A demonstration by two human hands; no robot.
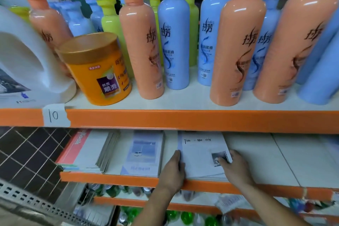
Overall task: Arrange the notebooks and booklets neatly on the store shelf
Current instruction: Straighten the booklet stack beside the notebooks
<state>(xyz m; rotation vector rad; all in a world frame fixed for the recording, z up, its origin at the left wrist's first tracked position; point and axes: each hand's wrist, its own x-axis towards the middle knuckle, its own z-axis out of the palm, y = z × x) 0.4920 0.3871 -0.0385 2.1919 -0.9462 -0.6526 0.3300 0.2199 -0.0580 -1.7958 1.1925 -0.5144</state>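
Note:
A white notebook [200,154] with the words "Time Memory" on its cover lies flat on the middle shelf [256,161]. My left hand [174,169] holds its left edge, fingers curled over the cover. My right hand [236,167] presses on the notebook's right edge near a small photo print. To the left lies a pale blue "Moment" booklet [143,152], flat and square to the shelf. Further left sits a stack of notebooks [86,150] with a red-and-white cover on top, its pages fanned slightly at the right.
The shelf above carries orange, blue and green shampoo bottles [174,42], an orange jar [97,68] and a white jug [27,60]; its orange lip bears a tag marked 10 [55,115]. Bare white shelf board lies right of the notebook. Bottles fill the lower shelf [128,213].

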